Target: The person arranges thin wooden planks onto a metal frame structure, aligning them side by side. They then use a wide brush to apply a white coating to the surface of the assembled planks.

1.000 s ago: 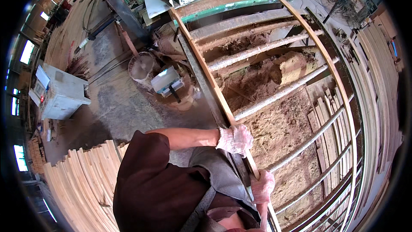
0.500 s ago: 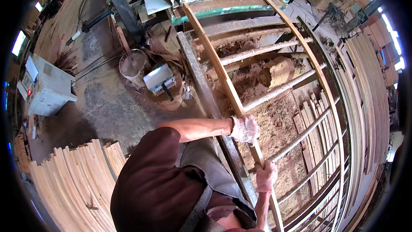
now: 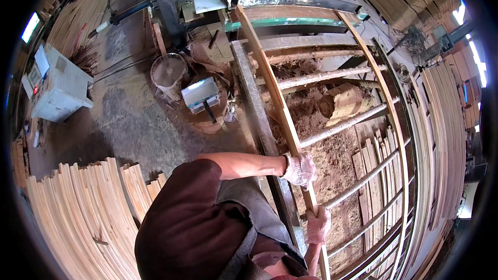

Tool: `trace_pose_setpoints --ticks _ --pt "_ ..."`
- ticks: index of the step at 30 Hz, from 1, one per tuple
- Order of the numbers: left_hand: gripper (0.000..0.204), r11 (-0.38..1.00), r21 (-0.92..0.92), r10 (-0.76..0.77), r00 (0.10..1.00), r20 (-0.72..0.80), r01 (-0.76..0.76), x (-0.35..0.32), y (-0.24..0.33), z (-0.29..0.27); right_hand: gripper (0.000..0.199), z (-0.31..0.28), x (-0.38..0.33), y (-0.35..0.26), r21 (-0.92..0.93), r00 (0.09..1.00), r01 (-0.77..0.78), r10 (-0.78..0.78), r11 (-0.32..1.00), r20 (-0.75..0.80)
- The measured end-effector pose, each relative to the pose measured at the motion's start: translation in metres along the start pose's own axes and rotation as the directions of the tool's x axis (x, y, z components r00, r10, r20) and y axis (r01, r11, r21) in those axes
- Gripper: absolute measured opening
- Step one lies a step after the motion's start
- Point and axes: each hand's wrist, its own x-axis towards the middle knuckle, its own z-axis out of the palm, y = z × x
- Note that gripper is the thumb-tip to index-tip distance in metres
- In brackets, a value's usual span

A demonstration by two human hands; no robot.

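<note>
– Where do we have the long wooden strip (image 3: 270, 79), and how are our fingers set?

– It slants from the upper middle of the frame to the lower edge. Our left hand (image 3: 301, 170) and, just below it, our right hand (image 3: 317, 225) have their fingers clamped around it

– What could go wrong?

– Our grips sit close together, well below the far end, so a loosened hold could let that end swing toward the second wooden strip (image 3: 384, 85) at right. Loose dust on the crossbars (image 3: 347, 121) could make ours skid; we cannot tell whether it touches them. A rough edge could catch our knit gloves (image 3: 294, 171)

– And the materials?

– Smooth, tan, square-edged wood; round bars with a pale crust; a worn, dark metal rail (image 3: 253, 98); clumpy brown sawdust (image 3: 332, 159) beneath. At lower left we see a stack of pale battens (image 3: 78, 202), though the lens bends their straight edges
</note>
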Motion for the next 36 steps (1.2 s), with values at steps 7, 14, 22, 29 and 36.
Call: trace_pose_setpoints --ticks 7,14,22,29,36 --pt "0.035 1.0 0.013 0.003 0.998 -0.062 -0.002 0.001 0.001 0.015 0.031 0.008 -0.004 0.011 -0.022 1.0 0.018 -0.019 1.0 -0.019" --pt "0.032 0.999 0.043 -0.007 0.999 0.038 0.005 0.002 0.0 -0.01 0.041 0.009 0.004 0.016 -0.085 0.999 0.032 -0.036 0.996 -0.037" --pt "0.032 0.998 -0.055 -0.025 0.996 0.085 0.03 0.027 -0.01 -0.008 0.039 -0.008 0.012 0.004 -0.057 0.988 -0.144 0.146 0.988 0.044" --pt "0.039 0.993 -0.065 0.096 0.995 -0.01 -0.096 0.035 -0.018 0.001 0.032 -0.001 0.014 0.01 -0.019 0.986 -0.165 0.165 0.986 -0.015" --pt "0.037 0.999 -0.043 0.031 0.996 0.083 -0.027 0.034 -0.016 0.001 0.032 0.007 0.015 0.005 -0.031 0.975 -0.221 0.219 0.975 -0.047"
